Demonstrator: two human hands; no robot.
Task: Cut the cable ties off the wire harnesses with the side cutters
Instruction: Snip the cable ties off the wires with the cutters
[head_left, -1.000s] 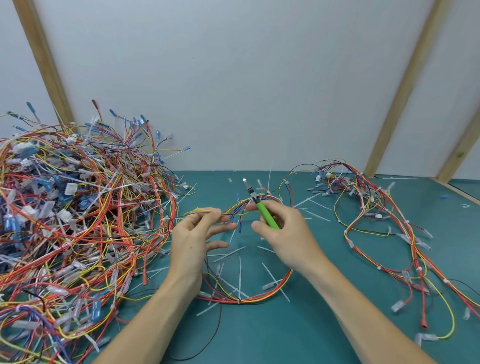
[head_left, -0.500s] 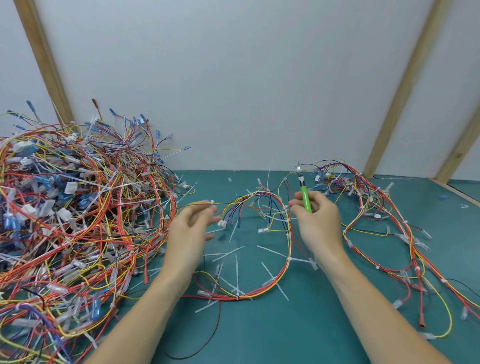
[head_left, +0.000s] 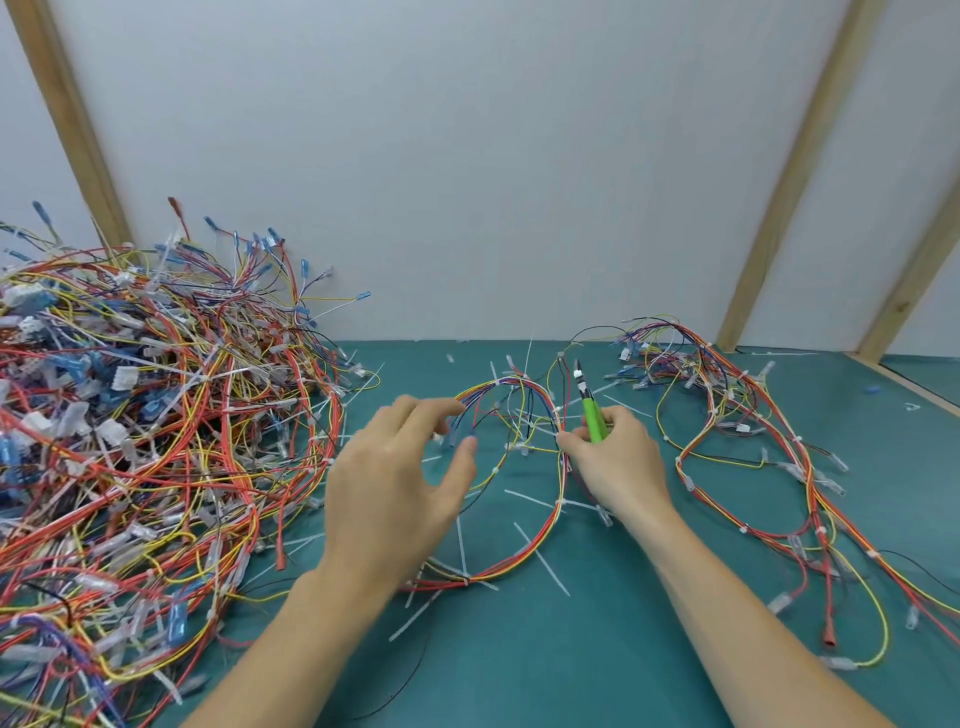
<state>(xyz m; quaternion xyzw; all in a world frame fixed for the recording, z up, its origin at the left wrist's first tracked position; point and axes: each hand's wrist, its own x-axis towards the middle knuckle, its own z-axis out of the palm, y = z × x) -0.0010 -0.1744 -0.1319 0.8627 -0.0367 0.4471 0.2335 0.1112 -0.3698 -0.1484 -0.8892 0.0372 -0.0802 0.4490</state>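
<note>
Our left hand hovers spread, holding nothing; our right hand grips the green-handled cutters, tip up. Between them the harness loops on the table. We should pinch the thin, springy wires beside a tie, then nip only its stiff white plastic. Cut strips litter the mat; a tangled pile lies left.

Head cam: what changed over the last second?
The left hand let go of the looped harness; its fingers now spread open above it. The right hand, gripping the side cutters, moved right, away from the left, and the loop spread wider on the mat. The big pile and the right-side harness stayed put.
</note>
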